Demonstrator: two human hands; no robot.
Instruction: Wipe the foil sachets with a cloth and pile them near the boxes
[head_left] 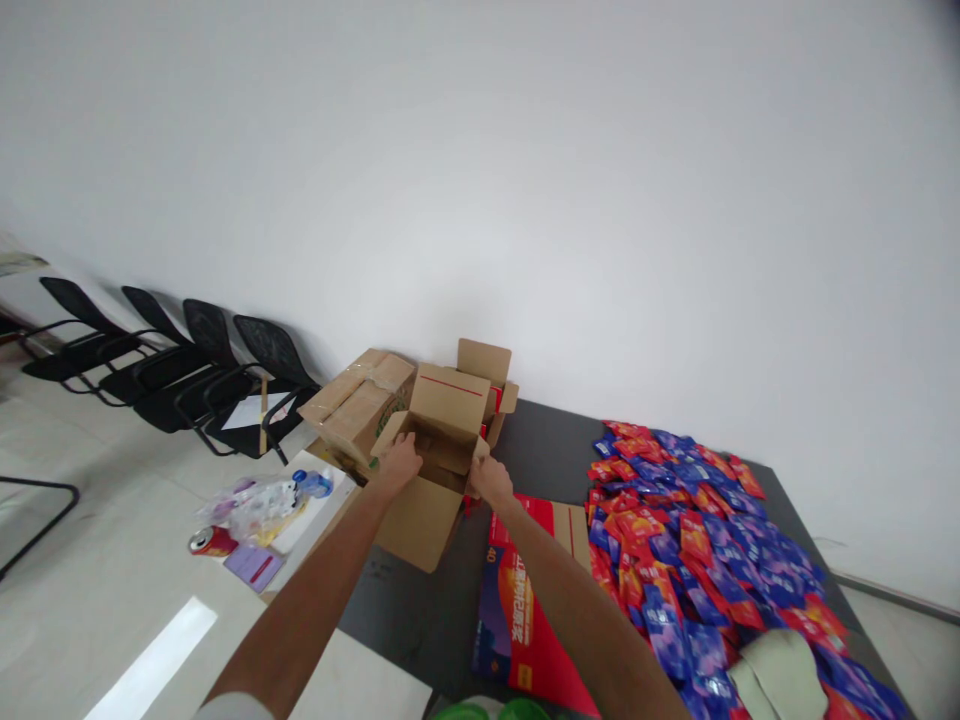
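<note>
Two hands on the box point(442, 445) right now, flaps spread, and I'm looking down into its brown inside, where I can make out no contents. My left hand point(399, 462) has its left edge in a narrow grip, fingers curled over the rim; my right hand point(491, 480) pinches the right side by the flap, just as narrow. And the box sits at the far left part of the dark table point(551, 440), its front flap folded out towards me!

Just behind the box, a rear carton point(484, 358) stands open with something red in it, and to the left of the box there's a taped carton point(364, 395). Over to the right and nearer me than the box, a red carton point(529, 600) lies under my right forearm, printed with a 40. Well to the right of the box, what a spread: red and blue packets point(697, 540) heaped across the tabletop, a pale cloth-like thing point(780, 675) at their near side. Green round things point(525, 710) peek in at the bottom, nearer me than the box. Left of the box and lower, I've got a can point(212, 541), a purple packet point(253, 567) and a bottle point(313, 484); farther left, black chairs point(202, 375) line the wall point(525, 180)
</note>
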